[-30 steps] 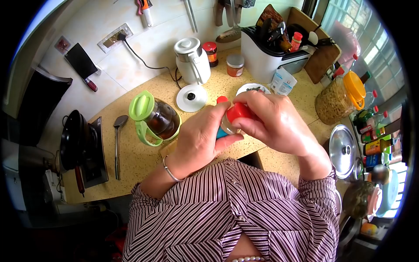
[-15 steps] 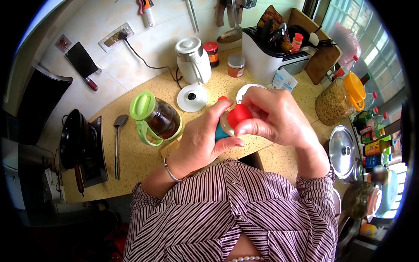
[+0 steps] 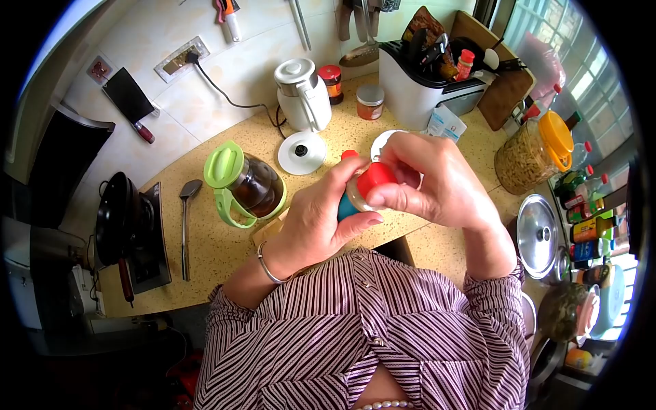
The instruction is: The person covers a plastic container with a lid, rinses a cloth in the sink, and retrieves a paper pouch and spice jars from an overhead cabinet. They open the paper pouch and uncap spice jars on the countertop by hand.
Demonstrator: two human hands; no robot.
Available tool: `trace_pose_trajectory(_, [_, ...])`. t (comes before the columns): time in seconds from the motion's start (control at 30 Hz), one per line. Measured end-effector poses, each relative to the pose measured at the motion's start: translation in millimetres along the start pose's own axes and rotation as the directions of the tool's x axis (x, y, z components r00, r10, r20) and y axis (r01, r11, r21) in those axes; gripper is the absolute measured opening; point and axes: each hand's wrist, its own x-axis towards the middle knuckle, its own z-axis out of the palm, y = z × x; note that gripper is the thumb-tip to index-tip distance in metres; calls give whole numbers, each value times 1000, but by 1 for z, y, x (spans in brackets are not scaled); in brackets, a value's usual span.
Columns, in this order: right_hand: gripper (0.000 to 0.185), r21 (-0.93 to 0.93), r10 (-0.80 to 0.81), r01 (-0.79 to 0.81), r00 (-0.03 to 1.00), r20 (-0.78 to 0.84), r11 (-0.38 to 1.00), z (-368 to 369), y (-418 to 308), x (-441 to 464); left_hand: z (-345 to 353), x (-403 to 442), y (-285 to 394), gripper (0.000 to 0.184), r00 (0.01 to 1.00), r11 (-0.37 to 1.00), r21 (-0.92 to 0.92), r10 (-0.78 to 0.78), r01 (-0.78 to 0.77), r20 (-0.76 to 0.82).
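Note:
Close in front of my chest, my left hand (image 3: 316, 208) is wrapped round a small jar (image 3: 349, 203) with a blue label and a clear upper part. My right hand (image 3: 434, 183) grips the red cap (image 3: 375, 179) at the jar's top between thumb and fingers. A second small red top (image 3: 349, 154) shows just behind my left fingers; what it belongs to is hidden. Beyond my right hand, a white plate (image 3: 383, 142) is partly covered by the hand. A white lid with a black knob (image 3: 301, 152) lies behind my left hand.
On the counter are a green-lidded pitcher (image 3: 247, 186), a spatula (image 3: 185, 229), a white kettle (image 3: 301, 99), a glass jar (image 3: 370, 102) and a white container of utensils (image 3: 410, 89). At right stand a large yellow-lidded jar (image 3: 529, 157), a pot lid (image 3: 537, 236) and several bottles.
My right fingers have shifted and spread slightly around the red cap, leaving more of it showing. My left hand has stayed round the jar, nearly in place.

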Motion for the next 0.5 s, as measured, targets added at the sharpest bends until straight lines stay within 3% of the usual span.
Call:
trace_pose_trajectory(0.07, [61,-162,142,-142,990,-8,977,5,0,0,5,2,-4,65,983,979,161,143,-123,-116])
trace_pose_trajectory(0.13, [67,-135,78,-82,996,-35,987,3,11,-2,2,2,-5,66,992,986,131,110,-101,-60])
trace_pose_trajectory(0.2, [65,12,135,-135,991,15,991,-9,3,-2,1,2,-5,65,999,997,-69,27,-29,-27])
trace_pose_trajectory(0.23, [57,95,-10,12,1000,-23,995,-12,2,1,1,2,-5,65,999,997,-69,27,-29,-26])
trace_pose_trajectory(0.27, [57,95,-10,12,1000,-24,995,-10,5,1,0,2,-6,64,1000,992,-123,16,-18,-18])
trace_pose_trajectory(0.37, [52,31,-220,222,974,-61,974,-4,7,1,-3,0,-5,64,1000,969,-246,-26,29,15])
trace_pose_trajectory(0.5, [49,30,-102,103,994,-45,994,-6,-3,-2,-3,2,-2,65,999,988,-156,23,-17,36])
